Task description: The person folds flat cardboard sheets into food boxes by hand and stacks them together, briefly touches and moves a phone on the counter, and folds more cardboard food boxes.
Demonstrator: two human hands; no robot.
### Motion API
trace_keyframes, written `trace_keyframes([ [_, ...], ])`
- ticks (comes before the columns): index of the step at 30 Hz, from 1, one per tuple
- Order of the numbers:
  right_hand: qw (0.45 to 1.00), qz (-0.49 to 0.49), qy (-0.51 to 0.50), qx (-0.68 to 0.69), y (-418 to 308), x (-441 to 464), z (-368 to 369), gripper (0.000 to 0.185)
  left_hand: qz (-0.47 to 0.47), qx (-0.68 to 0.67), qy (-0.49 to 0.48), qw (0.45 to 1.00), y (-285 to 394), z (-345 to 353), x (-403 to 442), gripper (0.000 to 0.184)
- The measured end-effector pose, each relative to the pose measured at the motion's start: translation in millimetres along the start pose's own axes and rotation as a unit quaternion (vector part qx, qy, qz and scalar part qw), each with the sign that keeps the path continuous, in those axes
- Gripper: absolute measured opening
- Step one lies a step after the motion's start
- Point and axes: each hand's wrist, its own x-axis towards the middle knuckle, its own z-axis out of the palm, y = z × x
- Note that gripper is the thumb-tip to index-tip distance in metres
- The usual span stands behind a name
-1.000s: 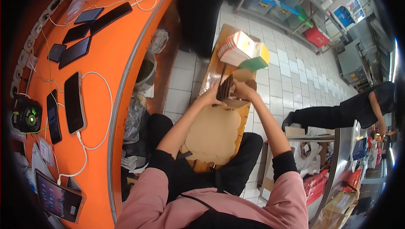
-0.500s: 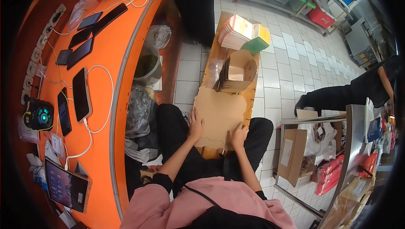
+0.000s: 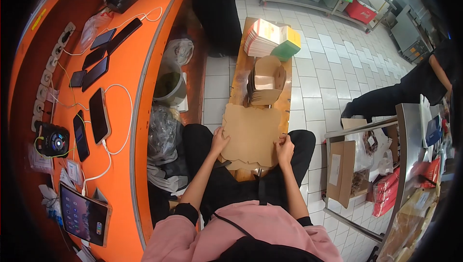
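A flat brown cardboard box blank [image 3: 251, 134] with a notched outline lies across the wooden bench [image 3: 238, 177] between my knees. Part of another brown sheet shows beneath its front edge. At the blank's left side, my left hand [image 3: 220, 142] grips the edge, its fingertips partly hidden. My right hand [image 3: 284, 150] pinches the opposite edge between thumb and fingers. Just beyond the blank stands a nested stack of folded open-topped cardboard boxes [image 3: 266, 83]. Behind them sit a pile of white-and-red printed cartons [image 3: 263, 37] and a green-and-yellow box [image 3: 288, 44].
On the left, an orange counter [image 3: 123, 185] bears several phones, cables and a tablet [image 3: 84, 213]. A bucket [image 3: 170, 86] and plastic bags lie below it. To the right is a metal rack [image 3: 402, 146] with cartons. One person stands ahead, another at right.
My hands went from lying flat on the cardboard to holding its two side edges. The top blank has shifted slightly away from me, uncovering a sheet below. The camera view has shifted a little.
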Motion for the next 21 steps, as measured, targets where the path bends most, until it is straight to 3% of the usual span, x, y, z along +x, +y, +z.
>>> trace_keyframes([
  [2, 0.998, -0.022, 0.004, -0.051, 4, -3, 0, 0.022, 0.024, -0.003, -0.038, 0.999, -5, -3, -2, 0.071],
  [4, 0.988, -0.022, -0.022, 0.150, 9, -2, 3, 0.019, 0.039, -0.009, -0.020, 0.999, 15, -14, -10, 0.073],
  [6, 0.971, -0.028, -0.032, 0.233, -1, -6, -13, 0.017, 0.053, -0.019, 0.001, 0.998, 53, -33, -15, 0.075],
  [8, 0.941, -0.046, -0.078, 0.325, -27, -19, -51, 0.012, 0.151, -0.037, -0.005, 0.988, 99, -57, -18, 0.079],
  [12, 0.951, -0.083, -0.148, 0.257, -86, -27, -148, 0.012, 0.164, -0.073, -0.005, 0.984, 179, -94, -21, 0.084],
  [14, 0.946, -0.115, -0.183, 0.240, -88, -20, -180, 0.014, 0.202, -0.121, -0.212, 0.949, 212, -115, -22, 0.084],
  [15, 0.964, -0.120, -0.151, 0.183, -94, -17, -193, 0.015, 0.222, -0.093, -0.242, 0.940, 224, -118, -23, 0.067],
  [16, 0.977, -0.122, -0.120, 0.125, -101, -12, -202, 0.016, 0.223, -0.093, -0.244, 0.939, 237, -121, -24, 0.067],
  [18, 0.974, -0.222, -0.020, 0.029, -107, 1, -203, 0.014, 0.076, -0.064, -0.371, 0.923, 252, -121, -31, 0.047],
  [19, 0.968, -0.245, 0.054, -0.028, -111, 3, -199, 0.016, 0.173, -0.110, -0.276, 0.939, 232, -100, -34, 0.035],
  [20, 0.953, -0.264, 0.119, -0.088, -116, -1, -194, 0.017, 0.152, -0.114, -0.289, 0.938, 233, -95, -44, 0.035],
  [21, 0.947, -0.299, 0.097, -0.073, -126, -8, -191, 0.021, 0.099, -0.203, -0.278, 0.934, 241, -94, -50, 0.033],
])
